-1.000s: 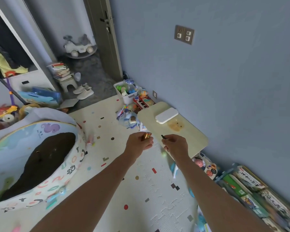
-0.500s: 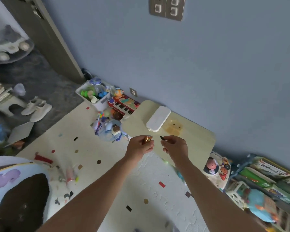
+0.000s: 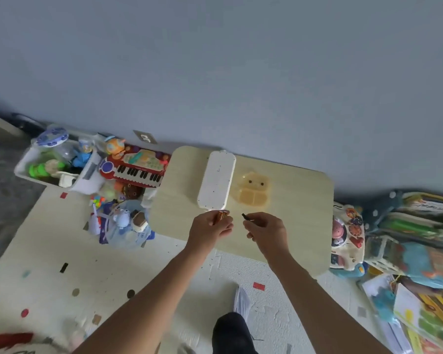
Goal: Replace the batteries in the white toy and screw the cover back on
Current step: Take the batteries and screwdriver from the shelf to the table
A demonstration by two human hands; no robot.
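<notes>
The white toy [image 3: 216, 181] lies flat on the small pale table [image 3: 299, 226] by the wall, right beside a yellowish animal-shaped tray [image 3: 253, 191]. Both hands hover over the table's near edge. The left hand [image 3: 210, 231] grips a few orange batteries [image 3: 221, 215], while the right hand [image 3: 266, 232] pinches a thin dark tool [image 3: 246, 217], probably a screwdriver.

One white toy [image 3: 216, 182] lies on one low table [image 3: 299, 200], beside one amber tray [image 3: 253, 192]. Two hands show: the left hand [image 3: 210, 229] holds batteries [image 3: 221, 216], count unclear; the right hand [image 3: 266, 232] holds one dark tool [image 3: 246, 217]. One toy piano [image 3: 136, 169] sits nearby.
</notes>
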